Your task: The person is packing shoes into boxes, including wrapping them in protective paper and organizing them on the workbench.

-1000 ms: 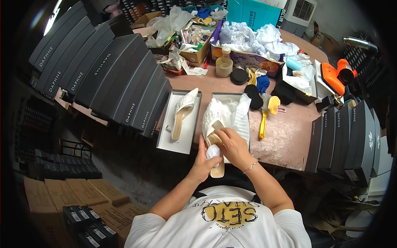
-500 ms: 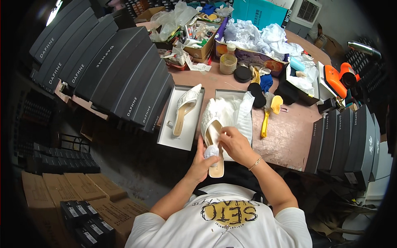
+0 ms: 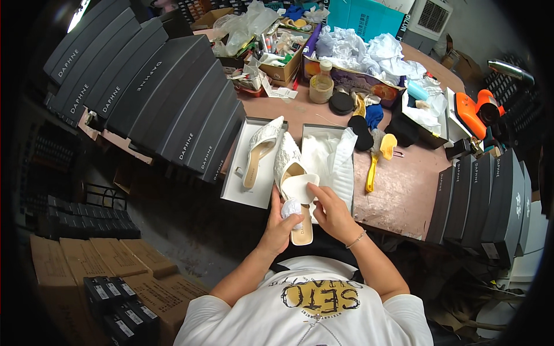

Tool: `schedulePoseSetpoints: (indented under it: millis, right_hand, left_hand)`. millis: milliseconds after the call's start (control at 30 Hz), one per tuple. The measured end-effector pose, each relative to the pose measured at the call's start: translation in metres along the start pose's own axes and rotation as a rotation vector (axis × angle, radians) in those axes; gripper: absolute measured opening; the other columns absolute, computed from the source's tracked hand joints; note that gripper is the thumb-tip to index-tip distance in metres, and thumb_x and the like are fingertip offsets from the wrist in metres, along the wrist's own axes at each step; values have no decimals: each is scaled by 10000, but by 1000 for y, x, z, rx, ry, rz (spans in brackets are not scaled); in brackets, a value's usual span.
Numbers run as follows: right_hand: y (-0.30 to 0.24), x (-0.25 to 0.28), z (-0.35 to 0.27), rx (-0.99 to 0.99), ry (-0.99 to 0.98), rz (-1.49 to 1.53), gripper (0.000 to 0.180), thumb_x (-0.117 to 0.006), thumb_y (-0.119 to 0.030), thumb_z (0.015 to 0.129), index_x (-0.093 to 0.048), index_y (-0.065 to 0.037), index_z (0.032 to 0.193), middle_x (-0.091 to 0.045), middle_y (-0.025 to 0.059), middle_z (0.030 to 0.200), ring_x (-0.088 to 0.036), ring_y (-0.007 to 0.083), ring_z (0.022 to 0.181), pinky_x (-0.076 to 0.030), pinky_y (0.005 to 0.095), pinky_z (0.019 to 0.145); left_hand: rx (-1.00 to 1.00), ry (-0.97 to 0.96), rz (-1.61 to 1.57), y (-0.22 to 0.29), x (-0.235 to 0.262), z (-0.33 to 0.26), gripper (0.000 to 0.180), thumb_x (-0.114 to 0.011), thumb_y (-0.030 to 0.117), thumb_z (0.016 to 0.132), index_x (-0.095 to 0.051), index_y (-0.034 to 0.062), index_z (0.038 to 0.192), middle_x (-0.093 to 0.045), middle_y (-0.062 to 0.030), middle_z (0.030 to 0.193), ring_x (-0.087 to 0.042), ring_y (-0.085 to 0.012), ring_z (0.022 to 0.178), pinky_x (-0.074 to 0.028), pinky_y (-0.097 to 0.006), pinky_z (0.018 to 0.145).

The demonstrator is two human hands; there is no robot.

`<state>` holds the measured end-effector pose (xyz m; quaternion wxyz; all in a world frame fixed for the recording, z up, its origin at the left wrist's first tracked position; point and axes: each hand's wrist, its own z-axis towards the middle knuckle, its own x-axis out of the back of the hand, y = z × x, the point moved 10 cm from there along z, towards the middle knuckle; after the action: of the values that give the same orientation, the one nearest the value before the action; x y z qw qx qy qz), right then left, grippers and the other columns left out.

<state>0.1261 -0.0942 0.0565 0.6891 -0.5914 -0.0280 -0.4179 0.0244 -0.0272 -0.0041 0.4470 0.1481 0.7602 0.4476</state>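
Landmark: the white-lined tray (image 3: 254, 195), which holds the second shoe (image 3: 252, 170).

Work position: the held shoe (image 3: 287, 157), a white textured mule, is to the right of the tray, toe pointing away from the person. The left hand (image 3: 278, 232), nearer the person than the tray, wraps the shoe's side, its thumb pressing a white wad (image 3: 291, 207) against the footbed. The right hand (image 3: 337, 218), farther right of the tray, pinches the right edge of the white insert (image 3: 300, 188), which lies tilted across the shoe's opening. The exact thumb contact cannot be told.

Handling, as judged: hold the shoe steady with the left hand alone. Guide the insert by its edge, aligned with the opening; do not force it against the rim, since the textured upper may crease or scuff. Maintain thumb pressure so that the wad does not roll off.

Surface: the worn, pinkish table (image 3: 398, 202) extends right of the tray. A box (image 3: 314, 126) of white wrapping stands just beside it; beyond that box lies a yellow-handled brush (image 3: 371, 173). Behind the tray, to the right, stand a jar (image 3: 321, 86) and a purple carton (image 3: 384, 90) of crumpled paper.

Room: dark shoeboxes (image 3: 173, 104) stand in a row left of the tray; brown cartons (image 3: 115, 256) lie lower, to its near left.
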Motion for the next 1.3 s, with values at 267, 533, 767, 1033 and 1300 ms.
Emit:
schedulePoseSetpoints:
  millis: [267, 533, 767, 1033, 1300]
  right_hand:
    - [-33, -17, 11, 344, -156, -524, 318, -620, -62, 787, -576, -78, 1101, -567, 80, 809, -598, 258, 712, -485, 361, 620]
    - [-17, -41, 35, 279, -43, -353, 152, -634, -112, 792, -595, -74, 934, -573, 84, 760, -609, 270, 690, -487, 367, 602]
    - [74, -12, 42, -16, 76, -114, 358, -690, -93, 791, -581, -20, 1125, -636, 167, 880, -624, 348, 839, -511, 413, 749]
    - [115, -58, 38, -152, -325, -270, 414, -701, -140, 782, -566, -11, 1152, -642, 225, 877, -620, 397, 823, -493, 450, 732]
    - [-6, -10, 51, 65, -130, -47, 224, -656, -118, 803, -605, -70, 1016, -613, 144, 856, -630, 343, 736, -504, 413, 647]
  left_hand:
    - [9, 6, 54, 4, 4, -2, 999, -547, -49, 761, 85, 117, 1516, -315, -107, 1421, -422, -190, 1236, -400, -321, 1001]
    - [53, -28, 74, 0, 8, -7, 1001, -547, -66, 743, 75, 101, 1509, -316, -111, 1418, -436, -169, 1209, -414, -302, 977]
    - [-16, 125, -84, 22, 47, -12, 790, -514, -52, 737, -226, 108, 1455, -515, -182, 1245, -594, -340, 1084, -537, -465, 882]
    - [19, 67, -167, 16, 31, -7, 821, -543, -25, 737, -201, 103, 1471, -521, -175, 1227, -601, -320, 1062, -548, -452, 841]
    - [78, 69, -124, 6, 26, -6, 874, -525, -65, 754, -123, 115, 1509, -475, -128, 1288, -538, -246, 1144, -473, -375, 952]
